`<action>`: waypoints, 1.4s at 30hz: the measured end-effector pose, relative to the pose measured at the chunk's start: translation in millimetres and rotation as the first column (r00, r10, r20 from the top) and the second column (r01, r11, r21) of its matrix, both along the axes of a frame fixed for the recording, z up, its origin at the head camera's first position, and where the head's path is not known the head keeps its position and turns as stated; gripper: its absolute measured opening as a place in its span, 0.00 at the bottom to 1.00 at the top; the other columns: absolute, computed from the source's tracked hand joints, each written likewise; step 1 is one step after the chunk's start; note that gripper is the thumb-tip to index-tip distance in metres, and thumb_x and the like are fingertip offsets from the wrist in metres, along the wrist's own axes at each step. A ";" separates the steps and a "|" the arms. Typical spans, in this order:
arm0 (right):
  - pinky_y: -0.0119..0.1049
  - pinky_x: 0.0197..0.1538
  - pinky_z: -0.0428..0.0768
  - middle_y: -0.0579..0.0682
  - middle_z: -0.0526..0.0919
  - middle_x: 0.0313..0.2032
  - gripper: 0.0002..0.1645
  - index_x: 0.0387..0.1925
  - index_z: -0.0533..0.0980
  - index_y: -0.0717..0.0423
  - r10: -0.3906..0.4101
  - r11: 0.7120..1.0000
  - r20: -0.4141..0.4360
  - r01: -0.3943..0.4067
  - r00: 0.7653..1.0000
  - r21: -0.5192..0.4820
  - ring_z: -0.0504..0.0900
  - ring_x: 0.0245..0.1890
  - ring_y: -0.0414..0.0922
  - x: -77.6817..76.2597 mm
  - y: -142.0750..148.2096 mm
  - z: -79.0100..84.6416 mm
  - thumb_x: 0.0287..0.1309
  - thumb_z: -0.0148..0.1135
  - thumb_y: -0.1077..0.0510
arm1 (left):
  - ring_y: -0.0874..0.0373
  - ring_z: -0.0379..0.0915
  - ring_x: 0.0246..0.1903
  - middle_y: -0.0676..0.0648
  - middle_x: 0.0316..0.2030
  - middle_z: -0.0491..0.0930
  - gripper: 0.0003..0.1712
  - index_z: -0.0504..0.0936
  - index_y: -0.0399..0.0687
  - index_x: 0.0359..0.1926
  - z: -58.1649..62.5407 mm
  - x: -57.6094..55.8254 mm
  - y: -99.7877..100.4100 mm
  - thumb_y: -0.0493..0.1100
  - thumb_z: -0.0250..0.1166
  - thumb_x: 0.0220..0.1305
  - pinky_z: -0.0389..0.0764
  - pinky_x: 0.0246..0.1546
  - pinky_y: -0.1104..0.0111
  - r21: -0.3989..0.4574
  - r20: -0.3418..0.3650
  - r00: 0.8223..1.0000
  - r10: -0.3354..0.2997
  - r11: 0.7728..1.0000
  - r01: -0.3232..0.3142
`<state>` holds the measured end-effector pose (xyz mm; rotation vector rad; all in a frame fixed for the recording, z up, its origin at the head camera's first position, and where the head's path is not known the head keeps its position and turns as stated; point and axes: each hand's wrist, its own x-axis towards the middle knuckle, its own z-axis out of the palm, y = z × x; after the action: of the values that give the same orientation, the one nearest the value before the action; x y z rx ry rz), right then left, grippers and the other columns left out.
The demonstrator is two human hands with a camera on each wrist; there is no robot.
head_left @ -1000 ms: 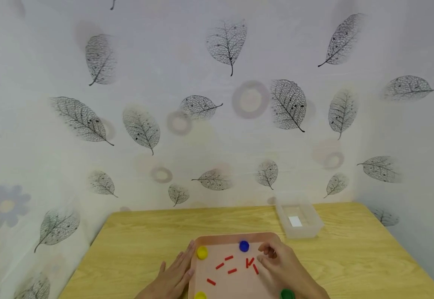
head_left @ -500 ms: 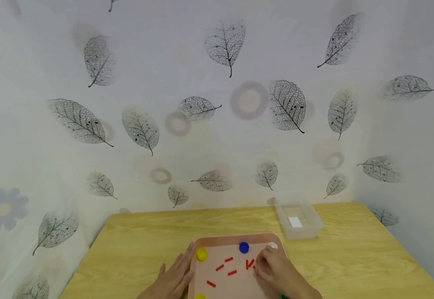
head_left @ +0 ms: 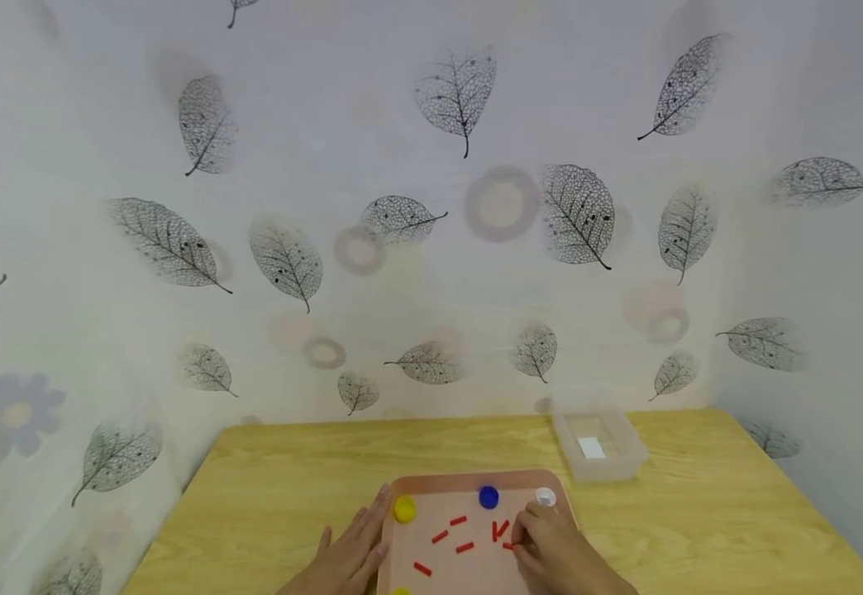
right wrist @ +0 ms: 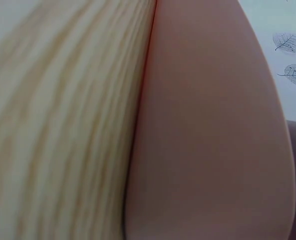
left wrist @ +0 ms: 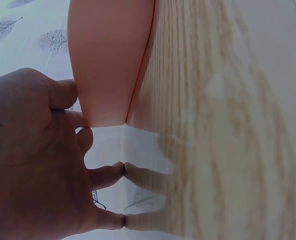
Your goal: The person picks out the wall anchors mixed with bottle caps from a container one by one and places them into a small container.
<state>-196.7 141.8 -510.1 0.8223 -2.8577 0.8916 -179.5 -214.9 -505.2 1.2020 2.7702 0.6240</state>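
Note:
A pink tray lies on the table before me. On its floor are several short red sticks. My right hand is over the tray's right side, thumb and forefinger pinching one red stick, whose free end points left. My left hand rests along the tray's left wall with fingers straight. In the left wrist view, the thumb side of the left hand meets the tray's wall, and its lower fingertips reach the tabletop. The right wrist view is mostly filled by the tray's outer wall; the fingers are hidden there.
Round caps sit inside the tray: yellow at the far left, blue at the far side, white in the far right corner, another yellow nearer me. A clear plastic box stands behind on the wooden table.
My right hand has come down and left onto the nearest red stick and pinched it, turning it. The white cap has come into sight; the green cap is now hidden. My left hand stays put.

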 end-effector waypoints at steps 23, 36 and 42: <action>0.26 0.32 0.73 0.34 0.70 0.28 0.08 0.30 0.73 0.47 0.058 0.991 -0.159 -0.075 0.986 -0.107 0.68 0.31 0.30 3.2 2.9 -4.2 0.58 0.62 0.63 | 0.37 0.37 0.70 0.37 0.73 0.30 0.62 0.37 0.49 0.75 -1.8 5.9 -4.8 0.76 0.55 0.53 0.54 0.44 0.24 -0.087 -0.118 0.992 -0.037 0.996 0.027; 0.28 0.34 0.75 0.36 0.71 0.30 0.07 0.31 0.73 0.48 -0.026 0.992 -0.083 0.016 0.996 -0.124 0.71 0.31 0.31 1.6 9.2 13.5 0.56 0.64 0.62 | 0.35 0.41 0.69 0.53 0.74 0.34 0.34 0.31 0.64 0.74 4.5 -12.1 12.6 0.61 0.32 0.74 0.34 0.47 0.23 -0.011 0.345 0.908 0.239 0.968 -0.251; 0.28 0.32 0.75 0.39 0.72 0.30 0.13 0.43 0.73 0.41 -0.067 0.975 0.081 0.082 0.994 -0.206 0.72 0.29 0.34 0.6 15.3 23.5 0.62 0.58 0.63 | 0.35 0.41 0.69 0.54 0.74 0.35 0.35 0.31 0.65 0.74 1.4 -13.5 14.4 0.61 0.33 0.74 0.34 0.47 0.23 0.002 0.348 0.905 0.246 0.965 -0.263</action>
<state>-196.1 157.1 -486.6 0.6687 -2.7691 1.2109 -193.1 -200.5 -503.8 0.6560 2.6343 0.8371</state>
